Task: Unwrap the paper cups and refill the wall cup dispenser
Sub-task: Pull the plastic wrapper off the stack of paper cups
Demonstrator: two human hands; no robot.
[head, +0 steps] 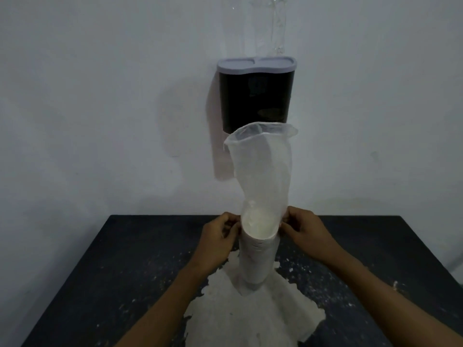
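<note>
A stack of white paper cups (258, 259) stands upright on the dark table (100, 271), still inside its clear plastic wrapper (263, 166). The wrapper's empty upper part rises open-mouthed above the top cup. My left hand (220, 236) pinches the wrapper at the left of the top cup's rim. My right hand (305, 234) pinches it at the right. On the wall behind hangs the cup dispenser (255, 96), a dark double body under a grey lid, its lower end hidden by the wrapper.
A white patch (250, 314) with ragged edges covers the table surface under the stack. The table's far edge meets the pale wall. A clear plastic strip (276, 23) hangs on the wall above the dispenser.
</note>
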